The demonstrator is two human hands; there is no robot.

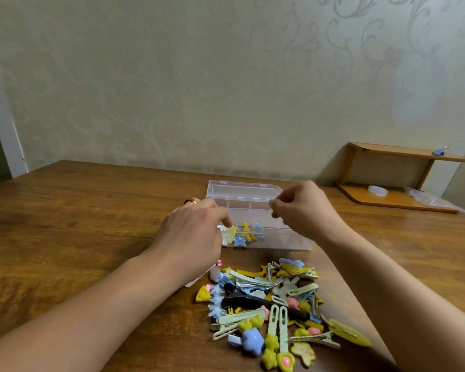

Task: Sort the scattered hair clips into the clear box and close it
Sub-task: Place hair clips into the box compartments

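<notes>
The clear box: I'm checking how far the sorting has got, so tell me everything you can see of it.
The clear plastic box stands open on the brown wooden table, its hinged lid raised at the back. Dividers split it into compartments. A few yellow and blue star hair clips lie in its front left part; the other compartments look empty. The left hand reaches over its left edge, the right hand hovers above its right side. The heap of unsorted hair clips lies just in front.

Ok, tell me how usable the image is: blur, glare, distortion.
Head view: wide-angle bending curves the table edges; soft, even light, no harsh glare; the clear box walls look hazy; the hair clips pile is fairly sharp; fingertips of both hands slightly smeared.
</notes>
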